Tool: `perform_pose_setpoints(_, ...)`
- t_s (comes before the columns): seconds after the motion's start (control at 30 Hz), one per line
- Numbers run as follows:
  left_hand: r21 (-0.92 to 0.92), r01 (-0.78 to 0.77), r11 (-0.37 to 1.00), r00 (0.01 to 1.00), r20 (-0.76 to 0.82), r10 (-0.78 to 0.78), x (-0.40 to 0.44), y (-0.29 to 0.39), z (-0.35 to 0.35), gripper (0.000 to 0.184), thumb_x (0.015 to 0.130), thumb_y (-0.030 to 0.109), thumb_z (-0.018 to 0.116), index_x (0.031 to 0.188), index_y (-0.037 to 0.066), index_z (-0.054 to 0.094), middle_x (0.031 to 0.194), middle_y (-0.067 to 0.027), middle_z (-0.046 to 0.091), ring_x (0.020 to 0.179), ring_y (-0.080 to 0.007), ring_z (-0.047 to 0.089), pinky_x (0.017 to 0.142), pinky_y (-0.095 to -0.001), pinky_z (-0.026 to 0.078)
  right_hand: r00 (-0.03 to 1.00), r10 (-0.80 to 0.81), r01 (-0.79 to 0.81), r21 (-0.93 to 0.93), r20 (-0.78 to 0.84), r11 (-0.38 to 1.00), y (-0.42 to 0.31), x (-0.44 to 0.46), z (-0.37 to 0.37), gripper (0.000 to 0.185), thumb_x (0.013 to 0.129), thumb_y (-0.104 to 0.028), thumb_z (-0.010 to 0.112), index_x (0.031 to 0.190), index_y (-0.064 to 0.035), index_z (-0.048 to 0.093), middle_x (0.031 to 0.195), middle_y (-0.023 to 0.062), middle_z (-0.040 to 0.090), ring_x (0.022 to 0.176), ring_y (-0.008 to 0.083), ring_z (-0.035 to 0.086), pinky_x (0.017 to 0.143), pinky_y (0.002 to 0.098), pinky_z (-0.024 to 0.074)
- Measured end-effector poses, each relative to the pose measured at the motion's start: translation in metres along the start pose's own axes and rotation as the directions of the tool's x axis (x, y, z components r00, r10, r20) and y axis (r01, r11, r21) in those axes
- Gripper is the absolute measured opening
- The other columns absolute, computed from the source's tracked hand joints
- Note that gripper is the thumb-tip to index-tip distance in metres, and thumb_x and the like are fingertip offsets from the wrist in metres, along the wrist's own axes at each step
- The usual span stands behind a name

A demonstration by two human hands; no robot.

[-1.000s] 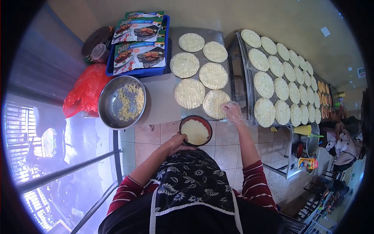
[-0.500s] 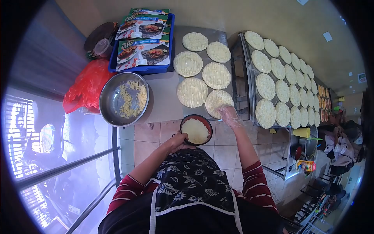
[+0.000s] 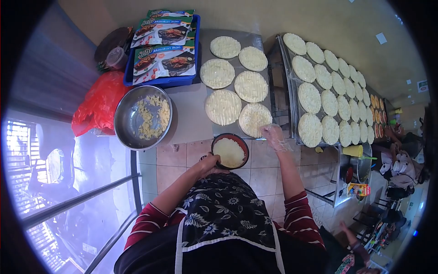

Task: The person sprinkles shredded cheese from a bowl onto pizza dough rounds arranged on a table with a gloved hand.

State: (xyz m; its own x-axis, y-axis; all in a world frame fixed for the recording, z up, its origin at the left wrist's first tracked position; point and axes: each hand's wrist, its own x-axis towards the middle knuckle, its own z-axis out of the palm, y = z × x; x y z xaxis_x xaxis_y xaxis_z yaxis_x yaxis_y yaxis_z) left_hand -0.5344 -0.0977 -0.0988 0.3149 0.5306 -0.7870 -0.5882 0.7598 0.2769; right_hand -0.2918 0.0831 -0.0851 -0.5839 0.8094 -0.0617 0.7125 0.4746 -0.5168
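Observation:
My left hand (image 3: 209, 165) is closed on the rim of a dark bowl with a reddish inside (image 3: 247, 153), held near my waist. Pale shredded topping, resembling grated cheese (image 3: 229, 151), fills much of it. In a clear plastic glove, my right hand (image 3: 273, 136) is over the near edge of a round flat base (image 3: 253, 117) sprinkled with pale shreds. Its fingers are drawn together; whatever they hold is hidden. Several other pale rounds share that grey tray (image 3: 237, 33), and some, like the left near round (image 3: 223, 107), show piped cream lines.
A steel bowl (image 3: 119, 130) with yellowish crumbly bits stands at left, near a red plastic bag (image 3: 93, 107). Behind it, a blue crate (image 3: 197, 50) holds printed packages (image 3: 165, 61). At right, a second tray (image 3: 288, 75) carries many topped rounds. Another person's arm (image 3: 351, 235) shows at lower right.
My right hand has drawn slightly right and back from the middle of the near round to its edge. The bowl stays in my left hand. Another person's arm has appeared at lower right.

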Motion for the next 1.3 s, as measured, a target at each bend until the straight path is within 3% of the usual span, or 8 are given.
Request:
perform_pose_setpoints(0.17, 0.068, -0.022, 0.997, 1.000, -0.018, 0.023, -0.001, 0.001, 0.000, 0.061, 0.080, -0.002, 0.035, 0.136, 0.001, 0.011, 0.130, -0.0242, 0.033, 0.112, -0.0386, 0.049, 0.085, -0.0458, 0.054, 0.998, -0.003, 0.018, 0.253, -0.058, 0.967, -0.041, -0.002, 0.000, 0.019, 0.074, -0.011, 0.068, 0.091, -0.0030, 0.067, 0.081, 0.0138, 0.066, 0.073, 0.0232, 0.064, 0.068, 0.0311, 0.0505)
perform_pose_setpoints(0.23, 0.119, -0.036, 0.992, 0.999, -0.004, 0.037, -0.002, 0.001, 0.002, 0.060, 0.080, -0.002, 0.035, 0.135, 0.001, 0.010, 0.130, -0.0240, 0.033, 0.111, -0.0383, 0.050, 0.085, -0.0454, 0.054, 0.955, -0.030, -0.130, 0.508, 0.295, 0.851, -0.079, -0.009, 0.012, 0.028, 0.073, -0.012, 0.070, 0.099, -0.0039, 0.065, 0.095, 0.0149, 0.065, 0.084, 0.0254, 0.063, 0.077, 0.0330, 0.0500)
perform_pose_setpoints(0.4, 0.186, -0.086, 0.979, 0.994, 0.076, 0.073, -0.021, 0.015, 0.000, 0.061, 0.081, -0.003, 0.036, 0.136, 0.003, 0.010, 0.131, -0.0239, 0.033, 0.110, -0.0392, 0.051, 0.082, -0.0460, 0.055, 0.828, -0.555, 0.517, 0.275, 0.079, 0.810, -0.130, -0.024, 0.058, 0.037, 0.076, -0.014, 0.064, 0.110, -0.0030, 0.056, 0.099, 0.0168, 0.061, 0.085, 0.0369, 0.058, 0.080, 0.0423, 0.0468)
perform_pose_setpoints(0.6, 0.199, -0.183, 0.963, 0.983, 0.051, 0.177, -0.047, 0.029, -0.020, 0.065, 0.081, -0.003, 0.037, 0.137, 0.004, 0.005, 0.132, -0.0244, 0.029, 0.112, -0.0416, 0.048, 0.081, -0.0466, 0.055, 0.866, -0.467, 0.476, -0.012, 0.177, 0.879, -0.108, -0.035, 0.088, 0.021, 0.073, -0.008, 0.058, 0.093, -0.0021, 0.056, 0.089, 0.0163, 0.059, 0.083, 0.0360, 0.058, 0.073, 0.0446, 0.0468)
perform_pose_setpoints(1.03, 0.505, -0.191, 0.842, 0.952, -0.115, 0.284, -0.049, 0.040, -0.056, 0.063, 0.078, 0.000, 0.041, 0.132, -0.001, 0.010, 0.122, -0.0240, 0.035, 0.104, -0.0370, 0.053, 0.086, -0.0450, 0.053, 0.883, -0.448, 0.419, 0.195, 0.141, 0.887, -0.181, 0.002, 0.079, 0.018, 0.075, -0.004, 0.058, 0.092, -0.0046, 0.063, 0.088, 0.0144, 0.060, 0.079, 0.0279, 0.061, 0.073, 0.0367, 0.0497)
perform_pose_setpoints(1.1, 0.142, -0.192, 0.971, 0.976, -0.078, 0.204, -0.060, 0.047, -0.048, 0.061, 0.079, -0.001, 0.040, 0.132, -0.001, 0.010, 0.124, -0.0238, 0.034, 0.106, -0.0377, 0.052, 0.087, -0.0461, 0.052, 0.951, -0.128, -0.094, 0.657, 0.282, 0.748, -0.186, 0.012, 0.066, 0.019, 0.082, -0.010, 0.060, 0.100, -0.0036, 0.064, 0.095, 0.0098, 0.063, 0.086, 0.0206, 0.063, 0.077, 0.0301, 0.0504)
perform_pose_setpoints(1.2, 0.104, -0.211, 0.972, 0.974, -0.060, 0.218, -0.051, 0.050, -0.054, 0.060, 0.081, -0.001, 0.039, 0.132, 0.001, 0.009, 0.124, -0.0244, 0.033, 0.107, -0.0387, 0.051, 0.087, -0.0474, 0.052, 0.858, 0.145, -0.495, 0.721, 0.492, 0.484, -0.186, 0.037, 0.036, 0.022, 0.084, -0.012, 0.064, 0.104, -0.0032, 0.063, 0.094, 0.0085, 0.064, 0.082, 0.0158, 0.062, 0.074, 0.0264, 0.0516)
perform_pose_setpoints(1.3, 0.069, -0.265, 0.962, 0.954, -0.129, 0.272, -0.050, 0.056, -0.044, 0.060, 0.081, -0.002, 0.038, 0.133, 0.003, 0.009, 0.126, -0.0243, 0.032, 0.108, -0.0386, 0.051, 0.086, -0.0482, 0.052, 0.818, 0.140, -0.570, 0.820, 0.558, 0.061, -0.163, 0.056, 0.025, 0.029, 0.083, -0.011, 0.064, 0.108, 0.0015, 0.058, 0.097, 0.0104, 0.063, 0.085, 0.0162, 0.062, 0.075, 0.0244, 0.0514)
